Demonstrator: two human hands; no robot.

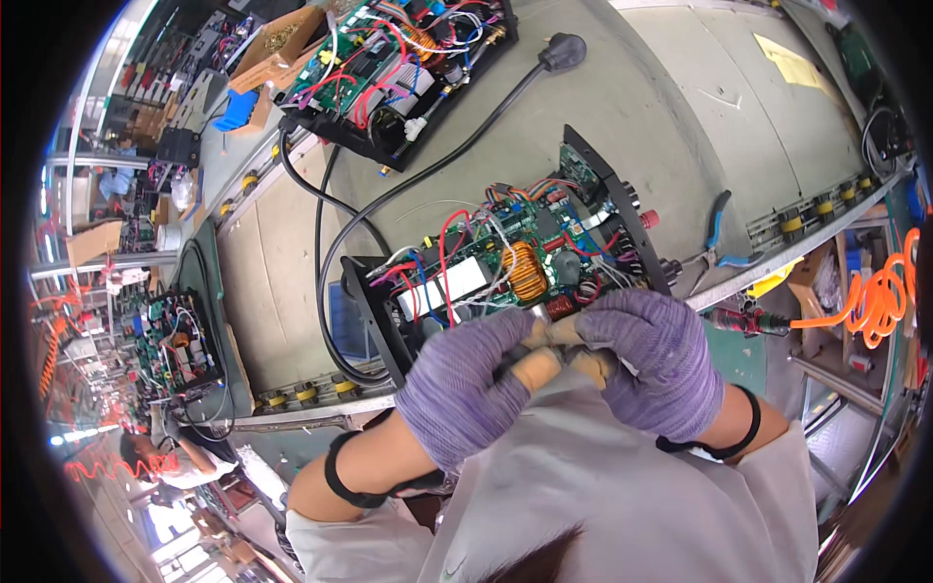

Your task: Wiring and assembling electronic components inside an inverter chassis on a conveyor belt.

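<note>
Currently | gloved fingers (537,370) meet, any pinch unclear | open circuit unit (526,270) just beyond | black cable (325,299) loops left, pliers (710,257) right

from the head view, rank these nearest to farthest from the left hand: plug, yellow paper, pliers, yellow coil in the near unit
1. Yellow coil: just ahead of the left hand, slightly right
2. Pliers: off to the right
3. Plug: far ahead
4. Yellow paper: far ahead and far right
</note>
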